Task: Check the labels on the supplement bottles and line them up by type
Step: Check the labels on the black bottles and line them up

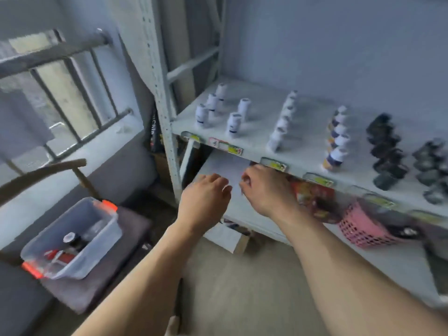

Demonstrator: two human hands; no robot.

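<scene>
Standing loose at the shelf's [254,141] left end, five white bottles [234,124] wait unaligned beside tidy rows. They look light, rigid and smooth, probably easy to topple; gripping around the body below the cap seems safest. Both hands, left [204,200] and right [265,190], hover below, loosely curled, holding nothing.

A single head-worn wide-angle view looks forward and down from standing height, tilted, close to a white metal shelf [261,141] on the right; a barred window [60,93] fills the left, bare forearms reaching in from below.
</scene>
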